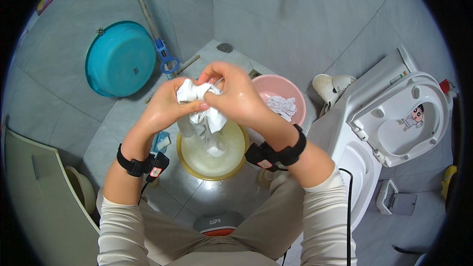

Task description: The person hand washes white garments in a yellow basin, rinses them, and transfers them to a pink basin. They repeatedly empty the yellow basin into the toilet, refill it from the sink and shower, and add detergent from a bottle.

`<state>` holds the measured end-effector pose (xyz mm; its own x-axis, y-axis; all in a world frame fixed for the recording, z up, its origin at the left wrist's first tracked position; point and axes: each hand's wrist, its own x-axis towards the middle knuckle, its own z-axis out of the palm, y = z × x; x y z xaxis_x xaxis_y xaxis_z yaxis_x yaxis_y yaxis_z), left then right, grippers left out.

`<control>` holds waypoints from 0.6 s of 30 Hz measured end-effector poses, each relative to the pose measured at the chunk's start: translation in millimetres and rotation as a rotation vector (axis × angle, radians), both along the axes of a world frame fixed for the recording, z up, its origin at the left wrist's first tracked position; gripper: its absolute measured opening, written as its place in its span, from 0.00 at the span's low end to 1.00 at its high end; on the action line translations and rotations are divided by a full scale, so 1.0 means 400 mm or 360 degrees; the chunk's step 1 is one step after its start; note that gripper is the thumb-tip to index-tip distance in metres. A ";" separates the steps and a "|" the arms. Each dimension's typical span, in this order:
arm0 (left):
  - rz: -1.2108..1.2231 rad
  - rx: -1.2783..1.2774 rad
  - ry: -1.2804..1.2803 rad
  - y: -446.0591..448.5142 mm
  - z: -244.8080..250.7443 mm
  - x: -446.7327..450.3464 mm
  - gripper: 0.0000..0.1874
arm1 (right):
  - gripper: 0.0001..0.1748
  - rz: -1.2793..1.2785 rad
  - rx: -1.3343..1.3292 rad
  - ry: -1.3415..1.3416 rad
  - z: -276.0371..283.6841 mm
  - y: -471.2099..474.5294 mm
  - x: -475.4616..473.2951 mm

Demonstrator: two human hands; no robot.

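Observation:
Both hands grip a wet white cloth above a yellow-rimmed basin of cloudy, soapy water. My left hand pinches the cloth from the left, its thumb lying across the front. On the other side my right hand holds the bunched upper part between thumb and curled fingers. The cloth's lower end hangs down towards the water; whether it dips in is hard to tell. To the right, partly behind my right forearm, stands a pink basin with crumpled white fabric inside.
A turquoise basin leans on the left wall beside a mop handle. A blue soap dish sits left of the yellow-rimmed basin. At right are white shoes and a toilet with its lid raised. A cabinet borders the left.

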<state>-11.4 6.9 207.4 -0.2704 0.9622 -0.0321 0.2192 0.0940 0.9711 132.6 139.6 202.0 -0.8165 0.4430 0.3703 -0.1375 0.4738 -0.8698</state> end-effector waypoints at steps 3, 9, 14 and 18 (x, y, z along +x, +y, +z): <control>-0.0086 -0.0047 -0.0215 0.035 -0.185 -0.034 0.20 | 0.15 0.0021 -0.0724 -0.0290 -0.196 0.040 -0.055; 0.0336 -0.0310 0.0959 0.069 -0.803 0.012 0.19 | 0.32 -0.0451 0.0059 -0.1161 -0.757 0.012 -0.036; 0.0296 -0.0762 0.1420 0.031 -1.126 0.102 0.27 | 0.24 -0.0496 -0.0101 -0.1725 -1.022 -0.028 0.068; 0.0181 -0.1319 0.1217 0.062 -1.186 0.097 0.30 | 0.21 -0.0574 -0.0123 -0.1822 -1.090 -0.084 0.104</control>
<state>27.6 31.7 -267.0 -0.5771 0.6898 -0.4371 0.6776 0.7032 0.2152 174.2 106.0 -234.1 -0.4787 0.7028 -0.5262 0.8632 0.2673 -0.4283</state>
